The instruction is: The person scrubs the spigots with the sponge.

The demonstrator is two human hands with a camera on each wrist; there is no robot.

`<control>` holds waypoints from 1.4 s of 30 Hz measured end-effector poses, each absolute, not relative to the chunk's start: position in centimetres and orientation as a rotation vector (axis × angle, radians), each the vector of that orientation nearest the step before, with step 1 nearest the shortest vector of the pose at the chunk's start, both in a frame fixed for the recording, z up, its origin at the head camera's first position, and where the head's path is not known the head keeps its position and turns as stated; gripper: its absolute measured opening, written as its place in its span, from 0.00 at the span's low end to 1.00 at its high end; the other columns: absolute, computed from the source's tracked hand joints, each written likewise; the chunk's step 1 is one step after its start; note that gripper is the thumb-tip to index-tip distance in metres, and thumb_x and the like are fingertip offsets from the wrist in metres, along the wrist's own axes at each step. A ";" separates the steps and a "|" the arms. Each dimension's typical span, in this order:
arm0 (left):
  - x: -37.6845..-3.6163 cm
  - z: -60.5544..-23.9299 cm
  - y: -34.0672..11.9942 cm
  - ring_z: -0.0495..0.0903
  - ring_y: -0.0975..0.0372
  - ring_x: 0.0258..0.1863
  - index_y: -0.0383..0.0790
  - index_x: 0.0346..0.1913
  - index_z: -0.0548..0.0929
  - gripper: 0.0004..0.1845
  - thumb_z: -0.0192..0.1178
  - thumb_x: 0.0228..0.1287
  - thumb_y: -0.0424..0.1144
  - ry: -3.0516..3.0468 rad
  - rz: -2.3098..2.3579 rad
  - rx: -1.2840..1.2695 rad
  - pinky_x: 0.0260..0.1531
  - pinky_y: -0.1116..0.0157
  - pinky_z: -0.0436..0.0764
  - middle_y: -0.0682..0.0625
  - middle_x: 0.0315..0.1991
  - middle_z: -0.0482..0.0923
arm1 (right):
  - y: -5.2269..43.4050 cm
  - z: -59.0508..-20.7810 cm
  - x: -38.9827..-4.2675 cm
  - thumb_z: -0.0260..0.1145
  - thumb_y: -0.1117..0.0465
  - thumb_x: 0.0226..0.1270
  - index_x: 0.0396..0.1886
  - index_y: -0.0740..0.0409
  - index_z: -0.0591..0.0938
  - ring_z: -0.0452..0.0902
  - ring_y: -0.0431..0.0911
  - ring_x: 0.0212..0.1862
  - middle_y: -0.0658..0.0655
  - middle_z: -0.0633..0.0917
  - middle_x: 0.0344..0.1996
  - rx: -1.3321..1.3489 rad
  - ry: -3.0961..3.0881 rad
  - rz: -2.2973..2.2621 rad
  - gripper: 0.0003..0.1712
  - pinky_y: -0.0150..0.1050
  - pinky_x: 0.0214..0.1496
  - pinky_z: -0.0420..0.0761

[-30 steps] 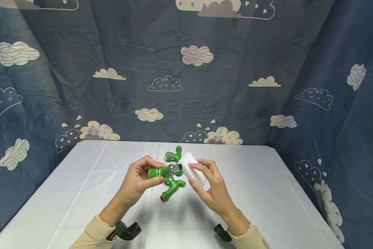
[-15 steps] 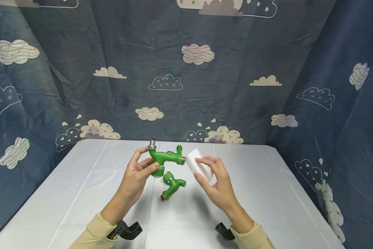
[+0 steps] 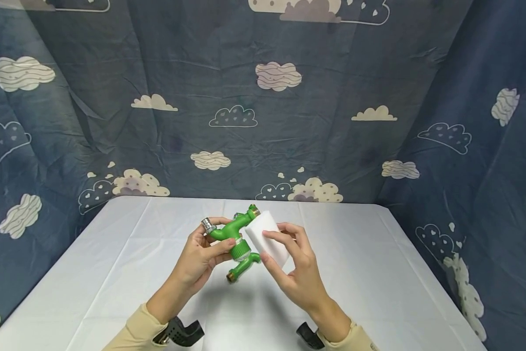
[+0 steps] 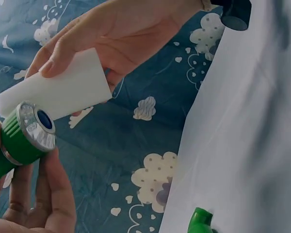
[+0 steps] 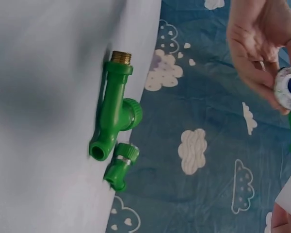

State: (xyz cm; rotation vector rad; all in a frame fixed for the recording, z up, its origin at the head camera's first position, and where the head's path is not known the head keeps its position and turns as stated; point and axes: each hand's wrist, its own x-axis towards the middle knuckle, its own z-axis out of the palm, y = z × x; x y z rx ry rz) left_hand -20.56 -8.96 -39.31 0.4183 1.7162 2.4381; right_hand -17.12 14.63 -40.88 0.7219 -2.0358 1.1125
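My left hand (image 3: pixel 194 261) grips a green water tap (image 3: pixel 233 230) with a silver spout tip at its left and a ribbed green knob pointing down. The knob's clear face with a blue centre shows in the left wrist view. In my right hand (image 3: pixel 300 270) is a white sponge block (image 3: pixel 267 239), pinched between thumb and fingers, its left edge right at the tap's threaded end. A second green tap (image 5: pixel 112 111) with a brass thread lies below the held one. Behind it is a smaller green tap (image 5: pixel 120 167), mostly hidden in the head view.
The table (image 3: pixel 135 253) has a white cloth. A dark blue curtain (image 3: pixel 179 131) with cloud prints hangs behind it and along both sides. Black wrist devices sit at the left cuff (image 3: pixel 140 324) and the right cuff (image 3: pixel 348 339).
My left hand has turned the tap over, so its knob now points down and its spout left; it also dipped since half a second ago. The sponge came back left against it.
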 end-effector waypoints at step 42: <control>-21.1 -40.1 -10.0 0.89 0.69 0.45 0.49 0.55 0.88 0.19 0.63 0.72 0.22 1.618 2.472 0.819 0.47 0.73 0.88 0.57 0.45 0.91 | 15.8 -40.2 -17.3 0.75 0.68 0.63 0.62 0.51 0.84 0.80 0.50 0.58 0.60 0.81 0.62 0.740 -1.995 1.103 0.26 0.41 0.46 0.88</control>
